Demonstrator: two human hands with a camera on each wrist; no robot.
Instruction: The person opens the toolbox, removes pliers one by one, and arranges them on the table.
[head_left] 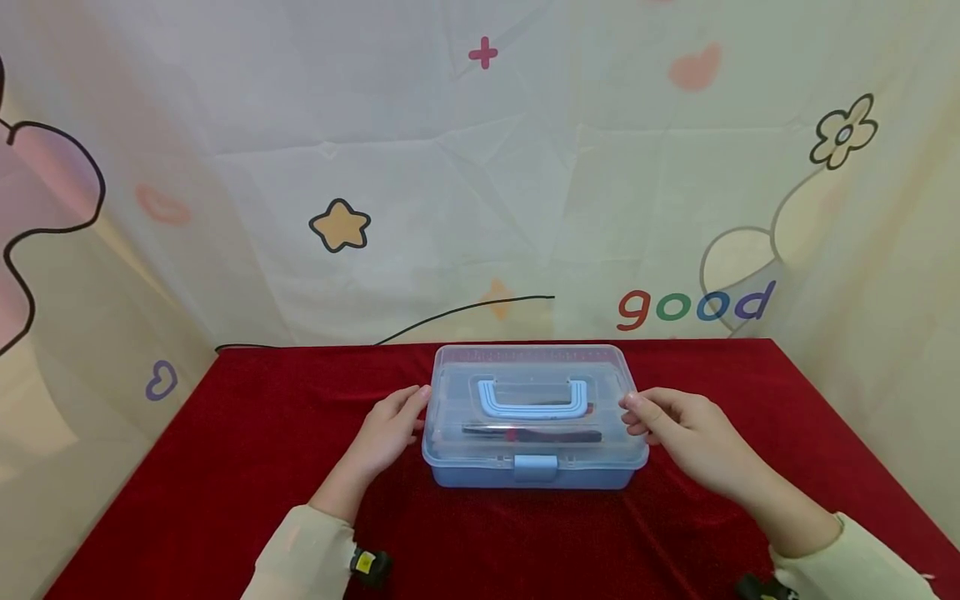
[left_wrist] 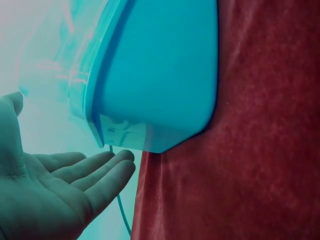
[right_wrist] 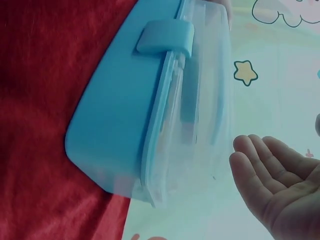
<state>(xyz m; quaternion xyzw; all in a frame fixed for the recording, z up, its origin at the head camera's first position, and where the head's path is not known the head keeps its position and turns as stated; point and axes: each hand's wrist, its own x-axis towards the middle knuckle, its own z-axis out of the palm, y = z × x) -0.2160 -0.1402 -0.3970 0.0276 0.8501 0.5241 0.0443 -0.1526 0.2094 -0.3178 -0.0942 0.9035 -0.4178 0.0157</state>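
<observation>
In the head view, your rectangular blue plastic box (head_left: 480,477), its translucent lid (head_left: 536,368) shut, sits on red velvet cloth (head_left: 285,417) between your left hand (head_left: 387,429) and right hand (head_left: 686,429). At the left wrist, your straightened fingers (left_wrist: 111,181) grip nothing; at the right, loose fingers (right_wrist: 250,180) stand apart: closing seems done, no hold yet.

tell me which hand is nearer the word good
Right hand: by the box's right side, below the word. Left hand: by the box's left side, farther away.
</observation>
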